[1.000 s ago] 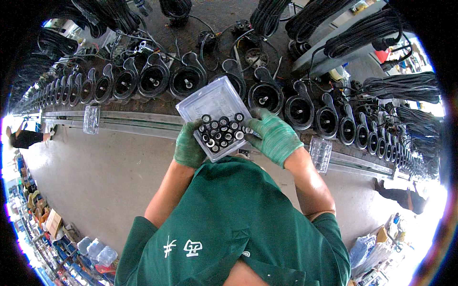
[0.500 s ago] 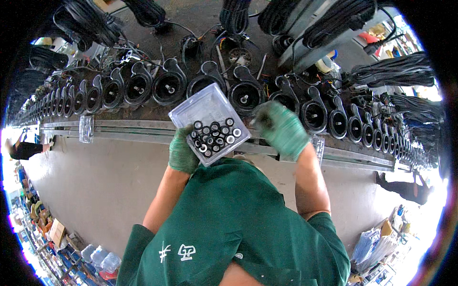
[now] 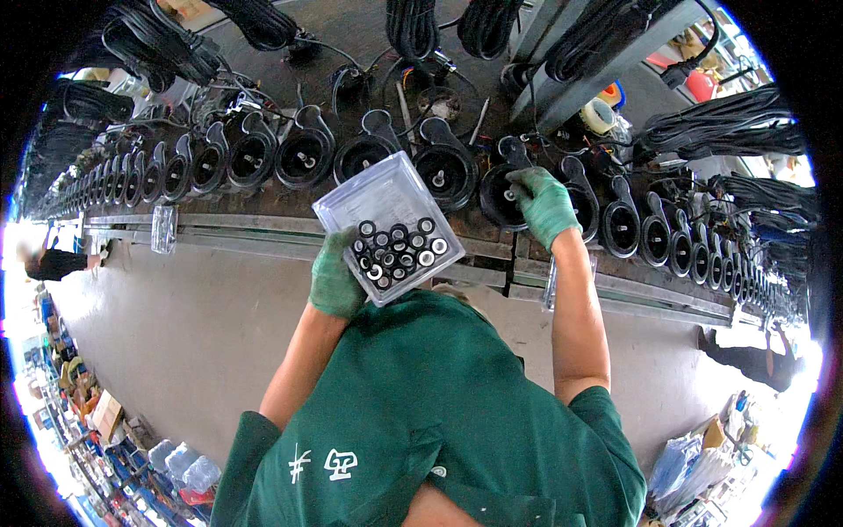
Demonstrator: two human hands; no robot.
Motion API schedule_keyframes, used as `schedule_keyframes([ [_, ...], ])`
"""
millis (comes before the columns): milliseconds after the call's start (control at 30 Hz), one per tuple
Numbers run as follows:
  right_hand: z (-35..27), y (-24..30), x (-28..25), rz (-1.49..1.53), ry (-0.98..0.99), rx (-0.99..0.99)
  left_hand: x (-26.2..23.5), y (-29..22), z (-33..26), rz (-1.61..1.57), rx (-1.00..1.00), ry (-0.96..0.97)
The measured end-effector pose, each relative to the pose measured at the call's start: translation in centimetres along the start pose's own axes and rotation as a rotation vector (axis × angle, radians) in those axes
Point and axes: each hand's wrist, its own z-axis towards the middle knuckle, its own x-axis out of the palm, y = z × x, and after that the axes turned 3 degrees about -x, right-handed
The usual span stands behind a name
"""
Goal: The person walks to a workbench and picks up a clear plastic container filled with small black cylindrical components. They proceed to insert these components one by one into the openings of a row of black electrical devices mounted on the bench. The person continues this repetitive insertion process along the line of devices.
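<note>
Spillage looked the likeliest trouble, since the left hand (image 3: 335,279) pinched the tilted clear box (image 3: 389,227) of small black rings (image 3: 399,252) by one corner above the table (image 3: 263,230), while the right hand (image 3: 544,204) pressed curled fingers into a black round housing (image 3: 502,195).

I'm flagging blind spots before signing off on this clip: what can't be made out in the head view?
- Right hand in a green glove: its fingertips cover the centre of a black round housing, so any part pinched there is hidden.
- Clear plastic box held by the left hand: the small black rings inside are too small to count.
- Row of housings: shrinks and bends toward both rims.
</note>
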Motion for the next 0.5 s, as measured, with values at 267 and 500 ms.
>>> schedule_keyframes([
  [267,-3.7,10.6,-2.7,-0.033,0.160,-0.605,1.7,2.7,0.2,-0.012,-0.023,-0.047],
  [500,-5.2,8.5,-1.6,-0.284,0.380,-0.507,3.3,6.9,1.5,-0.062,-0.057,0.004],
])
